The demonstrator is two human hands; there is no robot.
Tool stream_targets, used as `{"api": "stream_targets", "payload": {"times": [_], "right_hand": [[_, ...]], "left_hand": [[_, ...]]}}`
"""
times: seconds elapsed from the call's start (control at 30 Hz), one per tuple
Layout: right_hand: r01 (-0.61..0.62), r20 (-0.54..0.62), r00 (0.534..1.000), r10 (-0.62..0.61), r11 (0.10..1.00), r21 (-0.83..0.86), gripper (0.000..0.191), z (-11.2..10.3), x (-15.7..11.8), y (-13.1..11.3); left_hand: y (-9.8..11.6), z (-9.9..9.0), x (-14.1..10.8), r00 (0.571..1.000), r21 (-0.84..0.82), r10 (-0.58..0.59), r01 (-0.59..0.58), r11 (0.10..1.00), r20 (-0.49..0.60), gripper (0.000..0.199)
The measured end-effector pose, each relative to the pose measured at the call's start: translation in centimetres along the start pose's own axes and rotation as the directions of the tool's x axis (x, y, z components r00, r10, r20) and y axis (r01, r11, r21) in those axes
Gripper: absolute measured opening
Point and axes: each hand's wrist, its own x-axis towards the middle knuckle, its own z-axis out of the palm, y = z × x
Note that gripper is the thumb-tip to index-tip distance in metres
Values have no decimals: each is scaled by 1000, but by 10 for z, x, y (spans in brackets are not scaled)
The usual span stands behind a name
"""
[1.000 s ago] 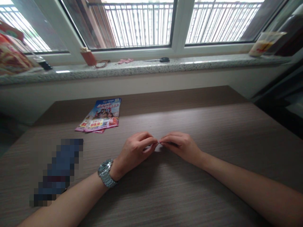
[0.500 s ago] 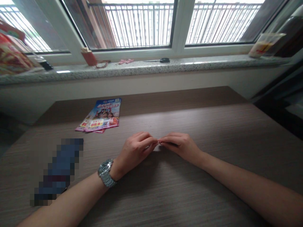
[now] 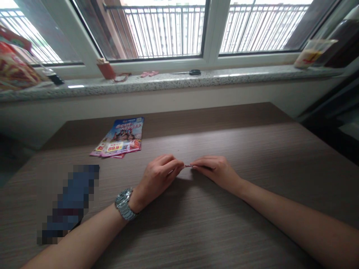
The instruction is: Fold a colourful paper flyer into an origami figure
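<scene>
Over the middle of the brown table (image 3: pixel 179 231), my left hand (image 3: pixel 161 173) and my right hand (image 3: pixel 215 170) face each other, each with its fingers pinched. A thin, small pinkish strip (image 3: pixel 188 166) spans the short gap between the fingertips, one end in each pinch. What it is made of is too small to tell. A metal watch (image 3: pixel 125 204) is on my left wrist. Most of the strip is hidden by the fingers.
Colourful leaflets (image 3: pixel 125 136) lie at the back left, and a blurred dark blue object (image 3: pixel 73 200) lies beside my left forearm. On the stone windowsill (image 3: pixel 168 84) are a red box (image 3: pixel 106 70), pink pieces (image 3: pixel 149 74), scissors (image 3: pixel 193 72) and a plastic cup (image 3: pixel 312 54).
My hands have moved slightly apart, my left to the left and my right to the right. More of the thin strip shows between the fingertips.
</scene>
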Motion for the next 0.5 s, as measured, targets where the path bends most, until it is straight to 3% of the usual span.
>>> {"api": "stream_targets", "payload": {"times": [0.3,0.5], "right_hand": [[-45,10,999,44,998,45,11,-1,0,-1],[8,-14,1000,-7,1000,24,13,1,0,-3]], "left_hand": [[1,0,-1,1000,-10,-3,3,1000,10,12],[3,-1,0,1000,-14,1,0,1000,28,16]]}}
